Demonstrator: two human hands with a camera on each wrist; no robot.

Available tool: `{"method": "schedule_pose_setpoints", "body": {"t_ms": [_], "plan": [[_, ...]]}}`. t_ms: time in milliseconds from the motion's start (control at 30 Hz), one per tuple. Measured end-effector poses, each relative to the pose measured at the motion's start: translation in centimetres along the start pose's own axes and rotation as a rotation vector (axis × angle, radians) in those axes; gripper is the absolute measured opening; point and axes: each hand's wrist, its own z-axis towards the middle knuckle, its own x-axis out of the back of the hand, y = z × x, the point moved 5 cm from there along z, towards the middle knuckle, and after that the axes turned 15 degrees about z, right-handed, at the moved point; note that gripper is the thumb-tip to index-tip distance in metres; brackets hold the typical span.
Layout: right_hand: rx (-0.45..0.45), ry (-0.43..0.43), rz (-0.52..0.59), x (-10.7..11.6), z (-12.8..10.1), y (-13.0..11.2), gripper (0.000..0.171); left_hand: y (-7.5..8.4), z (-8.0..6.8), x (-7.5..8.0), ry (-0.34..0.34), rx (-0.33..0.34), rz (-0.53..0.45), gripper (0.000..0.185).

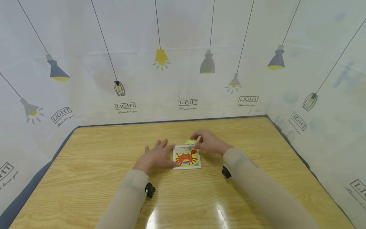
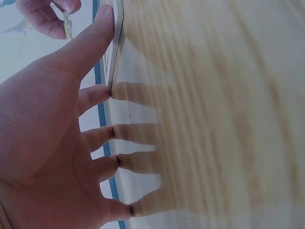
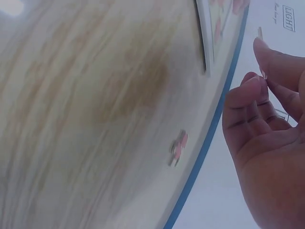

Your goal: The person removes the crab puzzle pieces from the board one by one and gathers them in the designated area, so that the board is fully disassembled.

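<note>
A crab jigsaw puzzle (image 1: 186,158) in orange, yellow and blue lies in a white square tray (image 1: 187,168), with a bare grey strip along its far side. My left hand (image 1: 155,157) is spread at the tray's left side, thumb on the near left corner and index fingertip by the far one. Its other fingertips touch the table in the left wrist view. Above the tray's far edge, my right hand (image 1: 211,142) pinches a yellow puzzle piece (image 1: 190,142) with printed eyes between thumb and fingers. The right wrist view shows this piece edge-on.
Another small reddish puzzle piece (image 3: 178,148) lies on the table near the right hand, seen in the right wrist view. The wooden table (image 1: 100,159) reaches back to a white curtain (image 1: 183,82) printed with lamps. Each wrist carries a black device (image 1: 150,190).
</note>
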Motion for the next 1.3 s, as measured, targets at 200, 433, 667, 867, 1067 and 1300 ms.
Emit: {"method": "schedule_pose_setpoints", "body": {"t_ms": [200, 433, 667, 867, 1067, 1300], "plan": [[-0.001, 0.018, 0.014, 1.5, -0.5, 0.3, 0.037, -0.1, 0.1, 0.0, -0.005, -0.005, -0.015, 0.096], [-0.020, 0.057, 0.021, 4.2, -1.3, 1.2, 0.038, -0.3, 0.3, -0.2, -0.003, -0.014, -0.030, 0.098], [-0.036, 0.105, 0.023, 7.6, -1.9, 2.8, 0.040, -0.5, 0.5, -0.4, -0.004, -0.008, -0.029, 0.097], [-0.043, 0.114, 0.039, 9.7, -2.7, 4.0, 0.041, -0.6, 0.6, -0.5, 0.001, -0.006, -0.027, 0.097], [-0.063, 0.102, 0.066, 10.3, -3.7, 5.0, 0.041, -0.4, 0.3, -0.3, 0.020, -0.013, -0.037, 0.094], [-0.104, 0.097, 0.053, 10.6, -4.3, 6.4, 0.041, -0.3, 0.1, 0.0, 0.030, -0.013, -0.034, 0.094]]}}
